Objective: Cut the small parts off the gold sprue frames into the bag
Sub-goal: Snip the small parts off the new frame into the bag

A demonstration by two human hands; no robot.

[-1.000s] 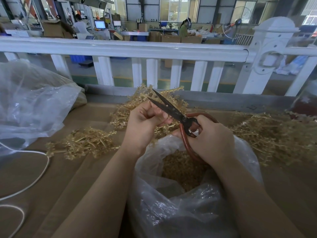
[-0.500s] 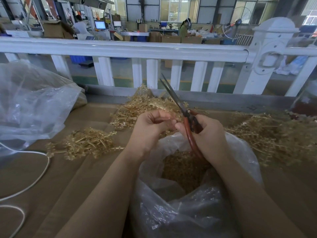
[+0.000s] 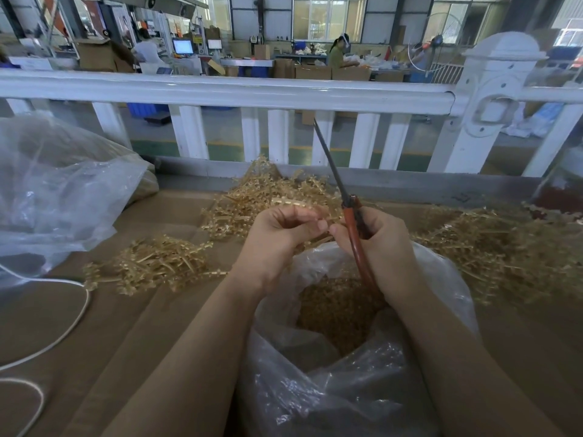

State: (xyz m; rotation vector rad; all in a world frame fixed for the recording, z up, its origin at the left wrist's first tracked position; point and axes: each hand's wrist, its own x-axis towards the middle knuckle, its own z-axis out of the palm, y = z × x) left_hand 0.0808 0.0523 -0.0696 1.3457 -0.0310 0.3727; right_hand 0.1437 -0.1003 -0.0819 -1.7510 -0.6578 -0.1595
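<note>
Gold sprue frame (image 3: pixel 310 216) pinched in left hand (image 3: pixel 277 238); right hand (image 3: pixel 378 244) around closed scissors (image 3: pixel 350 212).

Not much to see of the person, just two bare forearms coming up from the near edge, with no sleeves in view. The left hand (image 3: pixel 277 238) and right hand (image 3: pixel 383 247) wear no gloves, rings or watch, and the fingernails look short and plain
</note>
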